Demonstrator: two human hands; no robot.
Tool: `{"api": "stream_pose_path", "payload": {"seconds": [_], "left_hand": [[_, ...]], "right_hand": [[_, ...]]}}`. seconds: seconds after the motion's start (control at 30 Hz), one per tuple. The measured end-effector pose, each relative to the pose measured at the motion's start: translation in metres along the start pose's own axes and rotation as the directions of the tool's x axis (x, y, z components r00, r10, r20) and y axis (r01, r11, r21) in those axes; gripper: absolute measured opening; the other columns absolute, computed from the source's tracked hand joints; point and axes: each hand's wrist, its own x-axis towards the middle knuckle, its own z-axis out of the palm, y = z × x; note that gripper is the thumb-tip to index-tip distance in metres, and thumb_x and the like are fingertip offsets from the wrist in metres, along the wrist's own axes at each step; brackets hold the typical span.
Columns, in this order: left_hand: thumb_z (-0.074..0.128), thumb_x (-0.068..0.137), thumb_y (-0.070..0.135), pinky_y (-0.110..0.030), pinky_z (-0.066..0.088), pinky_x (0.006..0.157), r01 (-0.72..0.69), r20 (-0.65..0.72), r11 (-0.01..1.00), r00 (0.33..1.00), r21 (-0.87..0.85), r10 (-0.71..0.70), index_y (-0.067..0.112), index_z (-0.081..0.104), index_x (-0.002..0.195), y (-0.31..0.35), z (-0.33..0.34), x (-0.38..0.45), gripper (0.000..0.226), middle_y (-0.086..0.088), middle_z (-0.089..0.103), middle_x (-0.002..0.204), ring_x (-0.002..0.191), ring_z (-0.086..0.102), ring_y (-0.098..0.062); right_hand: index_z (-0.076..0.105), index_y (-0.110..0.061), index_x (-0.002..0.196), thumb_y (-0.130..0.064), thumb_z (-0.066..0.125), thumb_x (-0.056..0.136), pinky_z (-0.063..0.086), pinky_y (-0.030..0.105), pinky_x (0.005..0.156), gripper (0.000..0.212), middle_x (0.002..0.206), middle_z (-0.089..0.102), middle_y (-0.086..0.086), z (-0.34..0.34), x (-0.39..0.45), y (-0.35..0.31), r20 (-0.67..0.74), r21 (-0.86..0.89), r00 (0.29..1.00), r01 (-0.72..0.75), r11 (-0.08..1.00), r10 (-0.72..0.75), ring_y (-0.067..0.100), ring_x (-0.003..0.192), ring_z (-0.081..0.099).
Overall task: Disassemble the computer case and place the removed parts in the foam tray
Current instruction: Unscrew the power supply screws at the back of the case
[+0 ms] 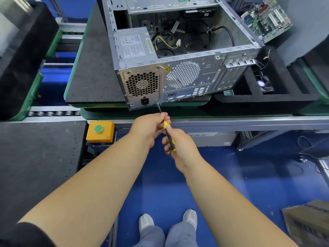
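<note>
Computer case (178, 56) holds power supply (137, 45); foam tray (267, 100) holds fan (264, 84)

Mat (92, 68) left of case (187, 75) open (tray (267, 100) rt).

A yellow warning triangle sticker (167, 69) sits on the back panel of the computer case (204, 75), just above the corner of the power supply fan grille. The power supply (135, 45) carries a white label (132, 46) with blue and dark print, too small to read, and beside it a barcode strip (150, 45), equally unreadable. No word or number comes through clearly.
</note>
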Motion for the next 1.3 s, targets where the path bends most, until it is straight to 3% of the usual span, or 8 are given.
{"api": "stream_pose_path", "payload": {"seconds": [0.13, 0.23, 0.37, 0.47, 0.67, 0.9, 1.07, 1.3], "left_hand": [[0.055, 0.097, 0.011, -0.023, 0.055, 0.058, -0.012, 0.036, 1.0, 0.999, 0.003, 0.012, 0.01, 0.068, 0.098, -0.003, -0.003, 0.001, 0.013, -0.002, 0.074, 0.086, 0.079, 0.071, -0.011], [0.051, 0.099, 0.012, -0.023, 0.055, 0.061, -0.005, 0.085, 0.998, 0.996, -0.066, 0.01, 0.006, 0.066, 0.102, -0.001, -0.003, 0.002, 0.016, -0.004, 0.072, 0.091, 0.086, 0.07, -0.014], [0.042, 0.099, 0.007, -0.03, 0.055, 0.082, 0.045, 0.118, 0.939, 0.993, -0.34, -0.005, 0.001, 0.062, 0.111, 0.009, -0.006, 0.007, 0.024, -0.013, 0.072, 0.1, 0.097, 0.07, -0.022], [0.033, 0.097, 0.003, -0.035, 0.055, 0.087, 0.089, 0.153, 0.897, 0.988, -0.433, -0.024, -0.004, 0.059, 0.119, 0.014, -0.012, 0.008, 0.035, -0.017, 0.072, 0.108, 0.104, 0.069, -0.026], [0.029, 0.095, 0.003, -0.035, 0.056, 0.082, 0.116, 0.179, 0.884, 0.983, -0.452, -0.037, -0.005, 0.057, 0.123, 0.015, -0.015, 0.005, 0.041, -0.019, 0.07, 0.113, 0.104, 0.069, -0.028], [0.03, 0.094, 0.005, -0.034, 0.056, 0.08, 0.127, 0.188, 0.881, 0.981, -0.456, -0.044, -0.004, 0.057, 0.124, 0.014, -0.015, 0.005, 0.041, -0.017, 0.071, 0.113, 0.102, 0.07, -0.026], [0.03, 0.094, 0.005, -0.035, 0.054, 0.085, 0.123, 0.185, 0.885, 0.982, -0.448, -0.043, -0.004, 0.057, 0.126, 0.014, -0.015, 0.004, 0.042, -0.017, 0.07, 0.114, 0.104, 0.069, -0.026], [0.033, 0.094, 0.005, -0.034, 0.054, 0.085, 0.135, 0.183, 0.894, 0.981, -0.427, -0.061, -0.002, 0.059, 0.124, 0.014, -0.014, 0.0, 0.041, -0.017, 0.07, 0.114, 0.105, 0.069, -0.026]], "right_hand": [[0.072, -0.008, 0.099, -0.039, 0.048, 0.102, 0.04, 0.024, 0.052, 0.039, 0.065, 0.059, 0.003, -0.002, -0.004, 0.003, 0.06, 0.231, 0.993, -0.117, 0.966, 0.106, 0.012, 0.051, 0.046], [0.072, -0.006, 0.1, -0.032, 0.05, 0.102, 0.038, 0.022, 0.048, 0.033, 0.061, 0.056, 0.001, -0.001, -0.001, 0.001, 0.018, 0.264, 0.992, -0.125, 0.956, 0.125, 0.01, 0.048, 0.041], [0.07, -0.007, 0.094, -0.029, 0.052, 0.101, 0.035, 0.021, 0.048, 0.03, 0.057, 0.055, -0.002, 0.002, 0.004, 0.002, -0.016, 0.257, 0.989, -0.135, 0.957, 0.144, 0.009, 0.046, 0.039], [0.07, -0.009, 0.092, -0.03, 0.053, 0.1, 0.035, 0.021, 0.046, 0.029, 0.056, 0.056, -0.003, 0.002, 0.008, 0.004, -0.043, 0.22, 0.986, -0.146, 0.964, 0.16, 0.008, 0.045, 0.04], [0.056, -0.014, 0.089, -0.02, 0.066, 0.093, 0.039, 0.019, 0.044, 0.013, 0.065, 0.053, 0.0, -0.003, 0.011, 0.01, -0.054, 0.129, 0.998, -0.011, 0.992, 0.018, 0.006, 0.045, 0.043], [0.057, -0.011, 0.092, -0.02, 0.061, 0.096, 0.031, 0.02, 0.043, 0.01, 0.068, 0.05, 0.002, 0.0, 0.009, 0.006, -0.004, 0.178, 0.999, -0.04, 0.983, 0.041, 0.008, 0.045, 0.037], [0.067, -0.004, 0.094, -0.031, 0.047, 0.103, 0.031, 0.023, 0.048, 0.034, 0.062, 0.056, 0.004, 0.002, 0.004, 0.001, 0.079, 0.236, 0.991, -0.122, 0.964, 0.107, 0.01, 0.048, 0.039], [0.067, -0.007, 0.094, -0.026, 0.05, 0.102, 0.031, 0.022, 0.048, 0.027, 0.063, 0.055, 0.0, 0.003, 0.009, -0.001, 0.006, 0.169, 0.991, -0.135, 0.976, 0.136, 0.009, 0.047, 0.038]]}}
